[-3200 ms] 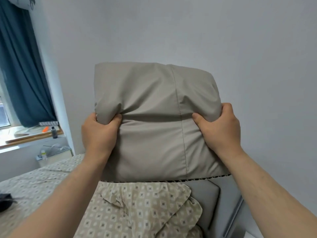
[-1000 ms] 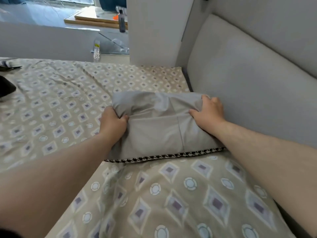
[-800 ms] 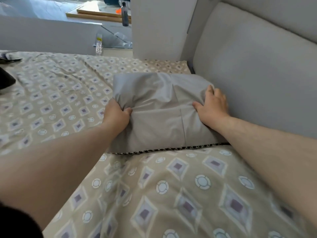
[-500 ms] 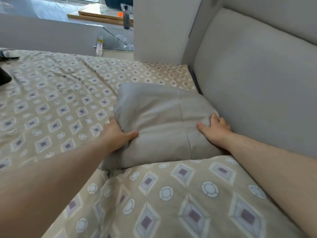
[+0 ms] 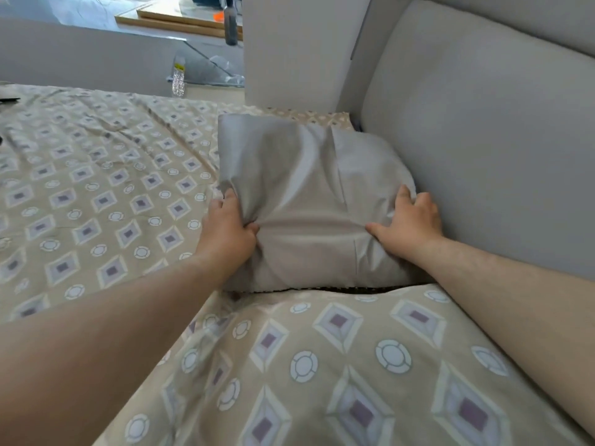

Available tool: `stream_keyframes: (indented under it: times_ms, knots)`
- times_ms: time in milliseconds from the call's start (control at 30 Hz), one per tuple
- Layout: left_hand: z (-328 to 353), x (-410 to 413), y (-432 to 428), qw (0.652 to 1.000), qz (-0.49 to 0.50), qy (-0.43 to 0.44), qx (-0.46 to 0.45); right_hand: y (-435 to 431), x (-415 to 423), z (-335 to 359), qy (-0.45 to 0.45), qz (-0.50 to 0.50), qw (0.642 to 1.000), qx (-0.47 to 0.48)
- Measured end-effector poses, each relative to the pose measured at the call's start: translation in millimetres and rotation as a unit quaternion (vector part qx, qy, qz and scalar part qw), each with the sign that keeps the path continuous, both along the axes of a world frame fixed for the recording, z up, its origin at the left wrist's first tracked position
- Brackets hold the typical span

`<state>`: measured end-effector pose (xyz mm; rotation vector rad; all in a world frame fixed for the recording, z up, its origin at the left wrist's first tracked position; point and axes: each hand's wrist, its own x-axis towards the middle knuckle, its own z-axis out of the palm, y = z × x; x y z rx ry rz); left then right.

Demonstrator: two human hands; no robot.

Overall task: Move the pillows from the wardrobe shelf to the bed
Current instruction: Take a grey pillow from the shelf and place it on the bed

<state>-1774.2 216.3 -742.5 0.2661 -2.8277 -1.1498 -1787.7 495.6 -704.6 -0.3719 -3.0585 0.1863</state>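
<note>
A plain grey pillow (image 5: 309,191) lies on the bed (image 5: 96,194), its right side against the padded headboard (image 5: 489,140). My left hand (image 5: 228,233) pinches the fabric at the pillow's left edge. My right hand (image 5: 409,220) grips its right edge beside the headboard. In front of it, under my forearms, lies a pillow in the patterned beige cover (image 5: 338,365); a black-and-white trim strip shows between the two. The wardrobe is out of view.
The patterned beige sheet spreads wide to the left. A white wall block (image 5: 296,49) stands behind the grey pillow. Past the bed's far edge sit a clear plastic item (image 5: 209,72), a small bottle (image 5: 179,80), a dark bottle (image 5: 230,20) and a wooden sill.
The grey pillow came down from in front of me onto the bed. Over the last second both hands shifted and pressed it toward the headboard while keeping hold of its edges.
</note>
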Motion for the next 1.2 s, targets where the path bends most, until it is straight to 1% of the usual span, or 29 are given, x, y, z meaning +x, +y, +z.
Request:
stream_keyframes:
  times_ms: [67, 100, 133, 167, 200, 233, 267, 300, 333, 400, 533, 600, 667, 767, 867, 967, 1067, 1200]
  knots:
    - [-14, 0, -5, 0.994, 0.026, -0.102, -0.014, 4, 4, -17, -0.079, -0.026, 0.996, -0.017]
    - [-17, 1, -8, 0.991, 0.040, -0.125, -0.022, 5, 7, -24, -0.098, -0.033, 0.994, -0.023]
    - [-18, 2, -10, 0.990, 0.051, -0.121, -0.045, 5, 9, -29, -0.101, -0.032, 0.994, -0.019]
    - [-18, 2, -10, 0.990, 0.047, -0.091, -0.095, 4, 11, -33, -0.091, -0.018, 0.996, 0.002]
    - [-17, 2, -10, 0.986, 0.018, -0.044, -0.161, 2, 13, -36, -0.077, 0.013, 0.996, 0.039]
    - [-17, 1, -9, 0.976, -0.036, 0.000, -0.214, 0, 14, -39, -0.067, 0.052, 0.994, 0.075]
    - [-18, 0, -6, 0.965, -0.097, 0.019, -0.241, -1, 16, -42, -0.069, 0.089, 0.989, 0.094]
    - [-19, -1, -3, 0.958, -0.141, 0.009, -0.249, -1, 16, -44, -0.081, 0.113, 0.986, 0.094]
    - [-21, -1, -2, 0.954, -0.163, -0.020, -0.253, -2, 16, -45, -0.099, 0.121, 0.984, 0.085]
    - [-28, -2, -3, 0.947, -0.171, -0.061, -0.264, -2, 16, -48, -0.128, 0.122, 0.982, 0.065]
    - [-36, -1, -2, 0.942, -0.168, -0.076, -0.279, 0, 16, -54, -0.155, 0.117, 0.979, 0.057]
    - [-34, 1, -1, 0.944, -0.167, -0.076, -0.275, -1, 17, -54, -0.157, 0.114, 0.980, 0.052]
    - [-27, 8, -1, 0.952, -0.160, -0.057, -0.255, -1, 19, -47, -0.133, 0.113, 0.984, 0.040]
    - [-11, 32, -9, 0.962, -0.156, -0.023, -0.222, -6, 22, -24, -0.105, 0.125, 0.986, -0.034]
    - [18, 61, -17, 0.972, -0.153, -0.012, -0.179, -23, 29, 21, -0.080, 0.155, 0.979, -0.106]
    - [65, 94, -25, 0.981, -0.154, -0.033, -0.118, -47, 58, 80, -0.051, 0.174, 0.968, -0.174]
    - [123, 138, -44, 0.981, -0.159, -0.036, -0.105, -65, 113, 141, -0.041, 0.178, 0.958, -0.220]
    - [216, 208, -68, 0.993, -0.099, -0.068, 0.003, -81, 207, 218, -0.022, 0.109, 0.946, -0.303]
